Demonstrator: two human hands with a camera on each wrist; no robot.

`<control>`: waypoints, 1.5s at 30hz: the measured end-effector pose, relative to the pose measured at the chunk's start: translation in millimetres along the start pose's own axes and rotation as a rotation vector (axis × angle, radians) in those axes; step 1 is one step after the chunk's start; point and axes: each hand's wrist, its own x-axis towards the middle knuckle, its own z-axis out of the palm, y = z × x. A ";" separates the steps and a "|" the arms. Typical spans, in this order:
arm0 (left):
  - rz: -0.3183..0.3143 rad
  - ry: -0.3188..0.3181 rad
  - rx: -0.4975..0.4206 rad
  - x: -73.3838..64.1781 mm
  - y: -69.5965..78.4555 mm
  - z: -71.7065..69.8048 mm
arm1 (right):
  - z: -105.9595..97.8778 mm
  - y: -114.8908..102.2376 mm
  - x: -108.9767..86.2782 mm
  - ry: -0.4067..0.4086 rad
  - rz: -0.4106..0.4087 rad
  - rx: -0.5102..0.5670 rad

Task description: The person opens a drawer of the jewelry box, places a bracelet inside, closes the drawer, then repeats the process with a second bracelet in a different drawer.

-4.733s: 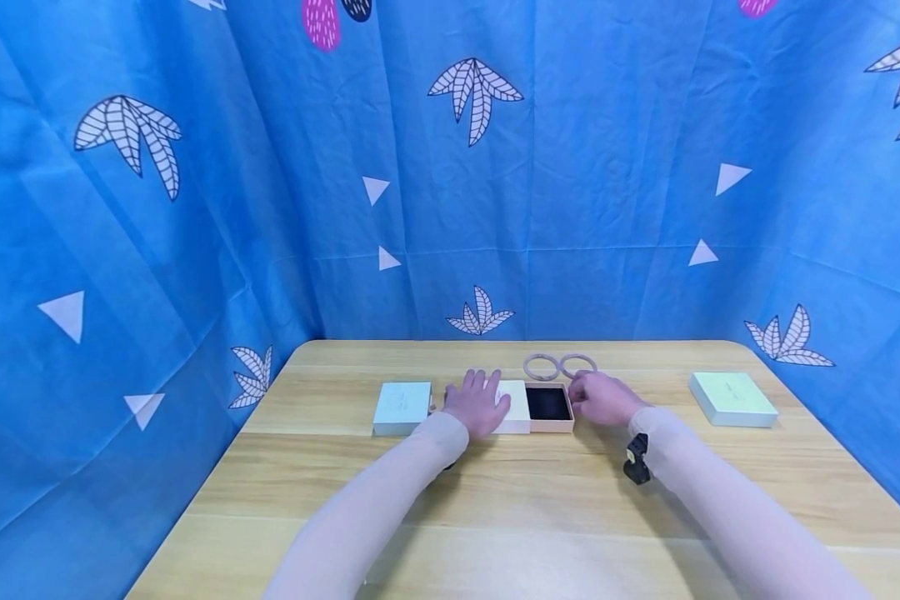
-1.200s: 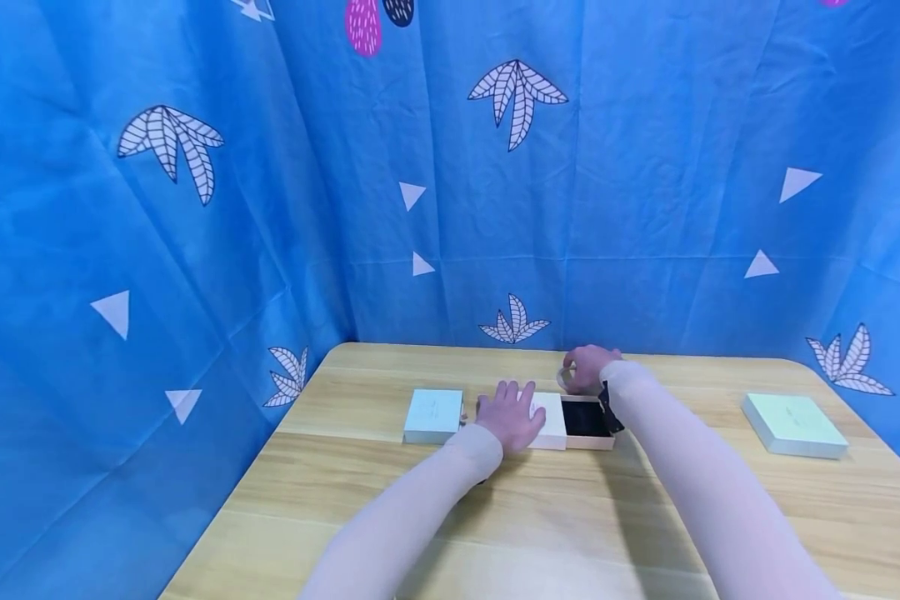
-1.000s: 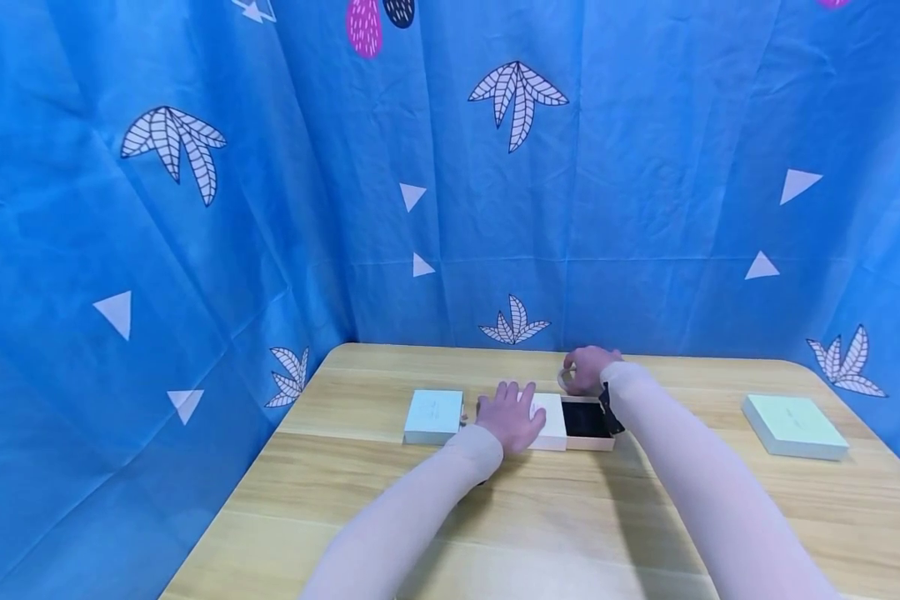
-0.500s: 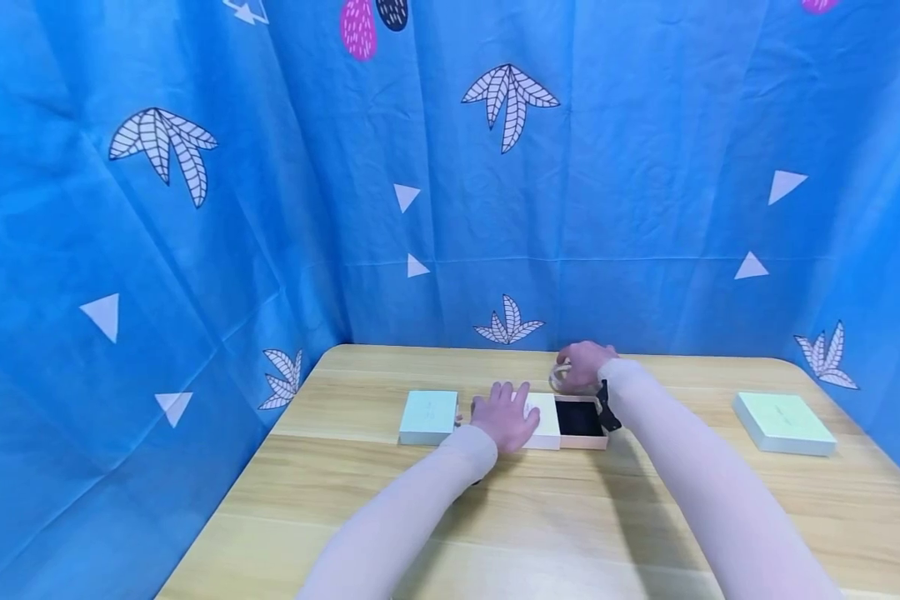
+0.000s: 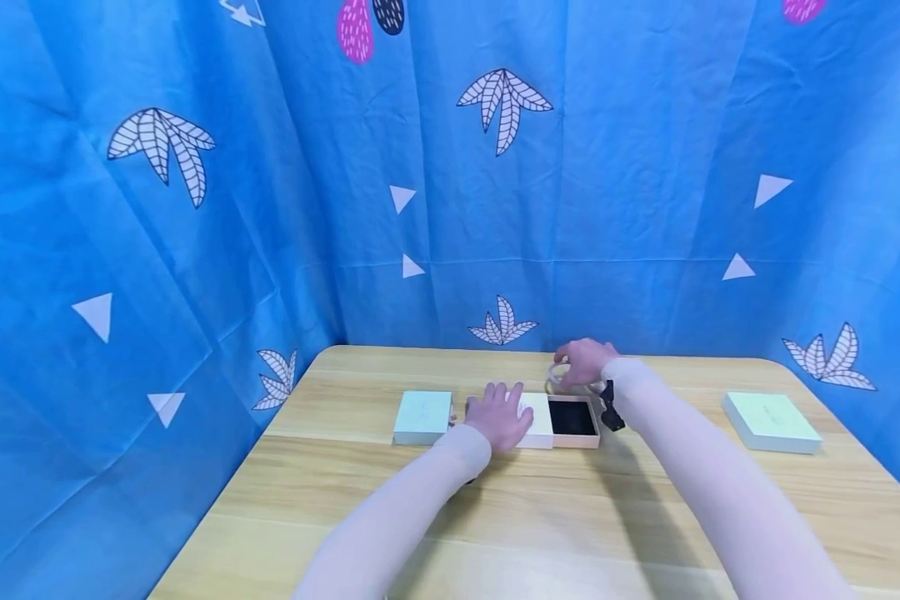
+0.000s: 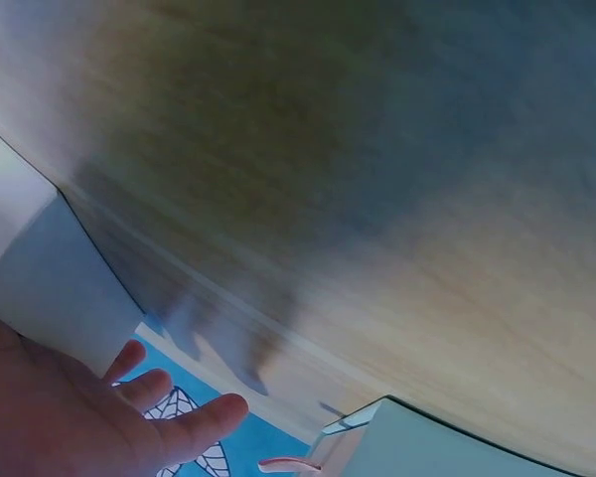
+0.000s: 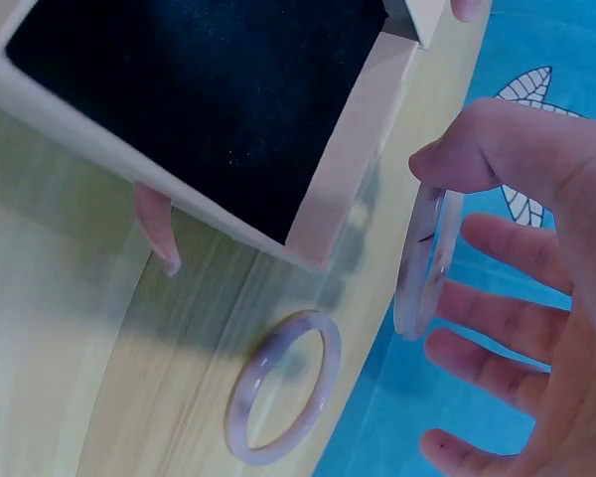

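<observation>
My left hand (image 5: 498,417) rests with straight fingers on the white box (image 5: 537,421). From that box's right side a pale pink drawer (image 5: 577,442) sticks out, lined in black with nothing on it. Behind it, my right hand (image 5: 587,360) pinches a pale lilac, stone-like bangle (image 7: 414,263) between thumb and fingers and holds it on edge. A second, similar bangle (image 7: 240,402) lies flat on the table beside the drawer. In the left wrist view, the left hand (image 6: 89,427) shows spread fingers near the white box (image 6: 40,268).
A light blue box (image 5: 423,417) with a small pink tab (image 6: 288,464) stands left of the white one. Far right on the wooden table (image 5: 525,517) sits a pale green box (image 5: 772,422). Blue patterned curtain (image 5: 435,167) hangs behind the table.
My right hand has gone from the drawer's right end to behind it and has taken hold of a bangle, lately tilting it up a little. The left hand stays on the white box.
</observation>
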 end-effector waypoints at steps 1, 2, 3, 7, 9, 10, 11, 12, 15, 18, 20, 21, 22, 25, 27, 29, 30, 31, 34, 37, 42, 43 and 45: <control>-0.002 0.001 -0.002 0.9 -0.3 0.5 | -1.3 0.0 -0.9 -0.004 0.000 0.001; -0.003 -0.003 0.000 2.0 -0.5 0.9 | -2.3 0.3 -1.8 -0.006 0.000 0.002; -0.003 -0.001 0.002 2.8 -0.7 1.2 | -3.4 0.5 -2.8 -0.007 -0.001 0.004; -0.001 0.001 0.002 3.1 -0.3 -0.9 | -7.2 1.7 -7.2 -0.011 -0.008 0.005; 0.000 -0.003 -0.004 2.3 -0.2 -2.9 | -8.6 1.9 -9.9 -0.008 -0.023 0.001; -0.001 -0.011 -0.006 1.4 -0.2 -4.3 | -9.1 1.8 -11.2 -0.007 -0.031 -0.002; -0.001 -0.013 -0.007 0.8 -0.3 -5.2 | -9.6 1.7 -12.3 -0.006 -0.033 -0.002; -0.002 -0.010 -0.008 -0.1 -0.5 -6.4 | -10.0 1.5 -13.2 -0.007 -0.038 -0.003; -0.001 -0.006 -0.010 -1.8 -1.8 -7.8 | -11.9 0.0 -16.1 -0.011 -0.054 -0.007; 0.003 0.001 -0.018 -1.8 -3.8 -6.8 | -13.4 -1.8 -18.9 -0.016 -0.057 -0.009; 0.003 -0.001 -0.022 -0.8 -5.0 -4.6 | -13.9 -3.2 -21.2 -0.012 -0.061 -0.012; 0.002 -0.002 -0.023 -0.3 -5.6 -3.8 | -14.0 -3.9 -22.4 -0.012 -0.064 -0.011; 0.002 0.000 -0.022 0.0 -5.9 -3.2 | -14.1 -4.6 -23.7 -0.011 -0.070 -0.011; -0.002 0.009 -0.016 0.7 -6.7 -1.1 | -13.7 -6.2 -27.3 -0.010 -0.086 -0.021; -0.002 0.013 -0.016 1.0 -6.9 0.1 | -13.7 -7.2 -30.1 -0.015 -0.097 -0.029; -0.002 0.014 -0.017 1.6 -7.1 1.5 | -14.0 -8.1 -32.7 -0.021 -0.098 -0.036; -0.001 0.014 -0.019 1.8 -7.2 2.0 | -14.2 -8.5 -34.1 -0.027 -0.100 -0.036; 0.001 0.014 -0.020 2.2 -7.4 2.4 | -14.7 -9.0 -35.4 -0.031 -0.102 -0.036; 0.005 0.014 -0.024 3.6 -8.1 3.4 | -14.5 -9.3 -37.6 -0.047 -0.106 -0.033; 0.009 0.019 -0.029 5.1 -8.3 4.0 | -13.4 -9.4 -40.1 -0.062 -0.113 -0.034; 0.010 0.022 -0.031 6.1 -6.5 5.3 | -11.2 -12.1 -46.7 -0.085 -0.115 -0.041; 0.010 0.021 -0.032 6.1 -6.1 5.5 | -11.0 -12.9 -48.0 -0.088 -0.117 -0.047; 0.011 0.018 -0.028 6.1 -5.2 5.9 | -10.7 -14.6 -51.2 -0.092 -0.126 -0.059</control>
